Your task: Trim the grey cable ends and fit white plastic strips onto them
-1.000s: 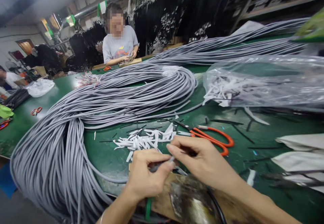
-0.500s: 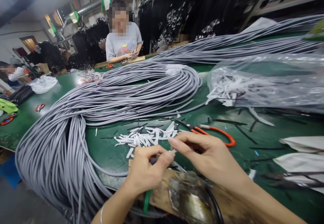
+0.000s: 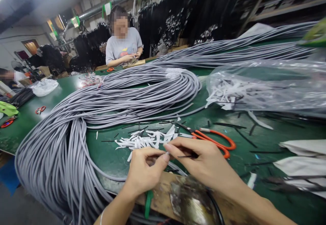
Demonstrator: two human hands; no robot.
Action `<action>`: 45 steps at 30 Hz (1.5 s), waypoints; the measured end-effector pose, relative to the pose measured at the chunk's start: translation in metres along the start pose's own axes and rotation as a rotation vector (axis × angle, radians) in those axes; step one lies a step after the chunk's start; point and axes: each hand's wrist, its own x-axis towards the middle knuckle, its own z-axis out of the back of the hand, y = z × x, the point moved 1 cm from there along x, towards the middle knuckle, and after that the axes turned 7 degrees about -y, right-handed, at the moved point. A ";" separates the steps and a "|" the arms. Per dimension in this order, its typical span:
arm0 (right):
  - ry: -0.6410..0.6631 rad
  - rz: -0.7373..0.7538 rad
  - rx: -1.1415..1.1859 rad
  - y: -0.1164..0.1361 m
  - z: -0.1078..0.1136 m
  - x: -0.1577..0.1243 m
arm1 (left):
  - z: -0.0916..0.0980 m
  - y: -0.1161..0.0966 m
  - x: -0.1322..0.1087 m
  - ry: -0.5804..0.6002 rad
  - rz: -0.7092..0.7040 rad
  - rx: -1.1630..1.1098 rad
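My left hand (image 3: 146,169) is closed in a pinch, with a grey cable (image 3: 112,176) running in behind it from the left. A small pale tip shows at its thumb and forefinger. My right hand (image 3: 203,155) is closed too, its fingertips almost touching those of the left. Under its curled fingers a thin black strip (image 3: 187,156) pokes out; what its fingertips pinch is too small to make out. White strip scraps (image 3: 142,141) lie just beyond both hands. Orange-handled scissors (image 3: 219,135) rest behind my right hand.
A big coil of grey cables (image 3: 137,92) covers the table's left and middle. On the green table (image 3: 107,153) are a clear plastic bag (image 3: 267,86), pliers (image 3: 285,182) and black scraps. A stained wooden board (image 3: 160,194) sits below my hands. Across the table sits a co-worker (image 3: 123,47).
Both hands stay close together in a pinch. My right hand has shifted slightly left, and the black strip in it now shows. More of the scissors' handles is visible.
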 end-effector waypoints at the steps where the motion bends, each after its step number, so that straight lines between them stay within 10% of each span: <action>1: 0.000 0.003 -0.005 0.000 0.000 0.000 | 0.000 0.000 0.000 -0.010 0.012 0.003; 22: 0.007 0.042 -0.036 0.003 0.001 0.001 | 0.001 -0.007 -0.003 -0.212 -0.259 0.215; 45: 0.154 -0.158 0.195 0.007 0.005 0.006 | 0.002 -0.003 0.000 -0.012 -0.047 -0.076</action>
